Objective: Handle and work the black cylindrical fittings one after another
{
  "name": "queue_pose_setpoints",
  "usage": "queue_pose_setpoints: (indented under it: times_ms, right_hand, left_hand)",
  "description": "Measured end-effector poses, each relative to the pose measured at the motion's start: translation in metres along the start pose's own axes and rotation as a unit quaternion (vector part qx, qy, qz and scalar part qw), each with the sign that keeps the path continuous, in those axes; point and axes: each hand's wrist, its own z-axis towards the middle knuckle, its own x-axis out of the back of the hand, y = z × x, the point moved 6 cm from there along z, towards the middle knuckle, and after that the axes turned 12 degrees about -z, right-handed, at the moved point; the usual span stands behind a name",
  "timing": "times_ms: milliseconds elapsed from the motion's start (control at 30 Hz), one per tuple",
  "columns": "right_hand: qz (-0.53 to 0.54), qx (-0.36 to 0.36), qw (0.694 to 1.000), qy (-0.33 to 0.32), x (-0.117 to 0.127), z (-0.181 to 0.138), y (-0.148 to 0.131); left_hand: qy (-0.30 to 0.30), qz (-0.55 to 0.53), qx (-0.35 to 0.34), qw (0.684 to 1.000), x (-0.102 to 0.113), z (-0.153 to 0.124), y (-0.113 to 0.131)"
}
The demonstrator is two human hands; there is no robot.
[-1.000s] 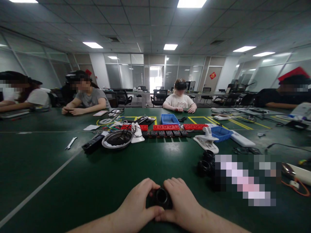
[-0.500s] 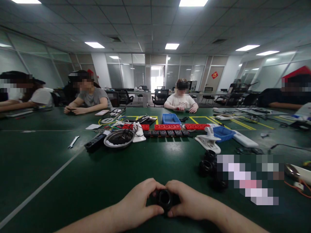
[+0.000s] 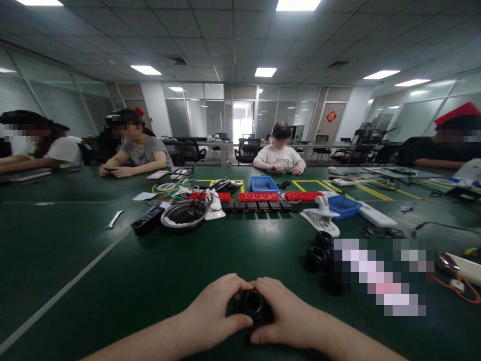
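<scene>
Low in front of me, a black round fitting (image 3: 253, 301) with a hollow opening is turned up towards the camera. My left hand (image 3: 214, 311) closes on it from the left, thumb on the near side and fingers curled over the far side. From the right, my right hand (image 3: 287, 313) wraps round the same fitting, its thumb low at the near side. The fingertips of both hands meet or nearly meet behind it. Several similar black fittings (image 3: 316, 256) lie in a cluster to the right, beyond my right hand.
A blurred-out patch (image 3: 383, 276) covers something beside the cluster. Farther back are a white clip stand (image 3: 321, 218), a blue tray (image 3: 341, 206), red socket strips (image 3: 259, 196), a metal bowl (image 3: 184, 226) and a wrench (image 3: 113, 219). Several other people sit round the green table (image 3: 112, 281).
My right thumb has slid a little left and down along the near side of the fitting. The fitting has shifted slightly; both hands stay round it.
</scene>
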Motion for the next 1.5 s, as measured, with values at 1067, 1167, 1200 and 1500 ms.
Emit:
queue_pose_setpoints:
  times_ms: [1067,1167,1200,1500]
  right_hand:
    - [0.055,-0.044,0.997,-0.041,-0.002,0.004,0.013]
    - [-0.006,-0.085,0.996,-0.001,-0.009,0.005,0.015]
    - [-0.036,-0.095,0.995,0.019,-0.011,0.005,0.014]
    - [-0.020,-0.036,0.999,0.029,-0.004,0.002,0.001]
  left_hand:
    - [-0.012,-0.009,0.009,1.000,-0.002,-0.001,-0.001]
    - [0.024,-0.008,0.036,0.999,-0.004,-0.002,-0.006]
    - [0.039,-0.010,0.041,0.998,-0.004,-0.002,-0.007]
    - [0.037,-0.015,0.021,0.999,0.000,0.000,-0.004]
